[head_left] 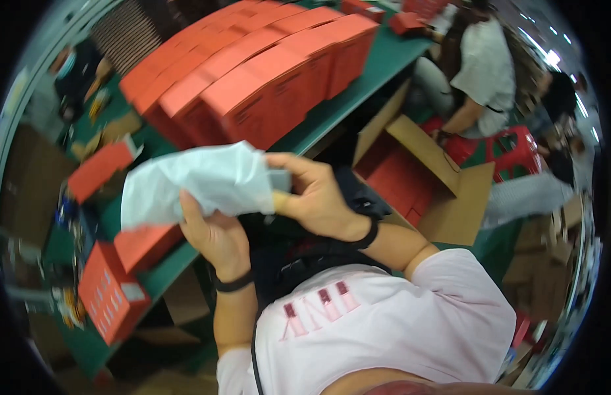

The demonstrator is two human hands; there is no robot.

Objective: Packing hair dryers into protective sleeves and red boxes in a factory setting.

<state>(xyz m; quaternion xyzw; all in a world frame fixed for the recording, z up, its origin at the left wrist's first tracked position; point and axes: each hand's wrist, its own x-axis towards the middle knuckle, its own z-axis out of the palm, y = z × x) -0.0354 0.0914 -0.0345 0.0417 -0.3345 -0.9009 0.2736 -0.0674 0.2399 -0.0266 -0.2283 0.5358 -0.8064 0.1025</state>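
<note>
A pale, crinkled white bag point(196, 178) is held up in front of me, above the table's near edge. My left hand point(220, 240) grips its lower side, thumb on top and fingers hidden beneath. At the bag's right end, my right hand point(318, 197) is closed with thumb and fingers around a grey piece point(279, 180) that sticks out there. What this piece is, and what else the bag holds, cannot be made out. Just under the bag's left part lies an orange-red box point(147, 247).
Rows of orange-red boxes point(266, 92) stand on the green table point(348, 99) beyond my hands. Another such box point(111, 293) is at the near left. To my right, an open carton point(460, 197) holds more red boxes. A seated person point(486, 66) is beside red stools point(516, 151).
</note>
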